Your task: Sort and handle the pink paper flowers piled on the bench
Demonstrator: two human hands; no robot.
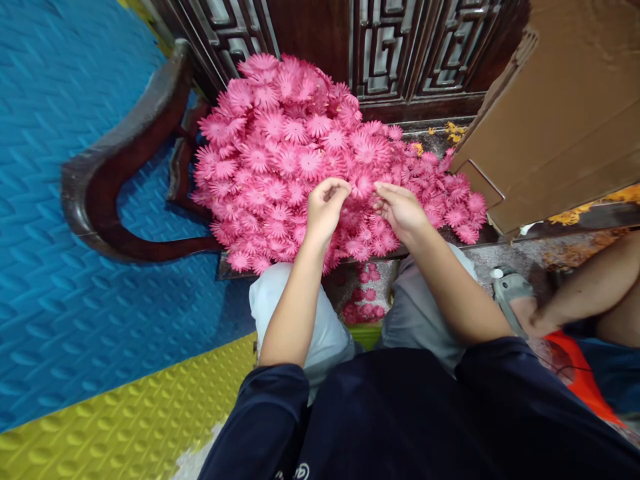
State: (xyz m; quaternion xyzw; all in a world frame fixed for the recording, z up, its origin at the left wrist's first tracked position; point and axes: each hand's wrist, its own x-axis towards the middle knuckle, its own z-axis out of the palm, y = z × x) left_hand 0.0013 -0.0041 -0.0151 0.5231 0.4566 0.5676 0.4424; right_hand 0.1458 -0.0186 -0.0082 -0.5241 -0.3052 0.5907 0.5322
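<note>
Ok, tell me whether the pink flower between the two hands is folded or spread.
Spread: the pink flower shows petals fanning outward between the left hand and right hand.

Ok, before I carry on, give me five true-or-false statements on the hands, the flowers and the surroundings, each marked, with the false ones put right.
1. The left hand and right hand are both over the pile of pink flowers. True.
2. The left hand lies flat with its fingers spread. False: its thumb and forefinger are pinched together.
3. Brown cardboard stands to the right of the pile. True.
4. The hands are at opposite ends of the pile. False: they are close together, with a pink flower between them.
5. The pile is blue. False: it is pink.
</note>
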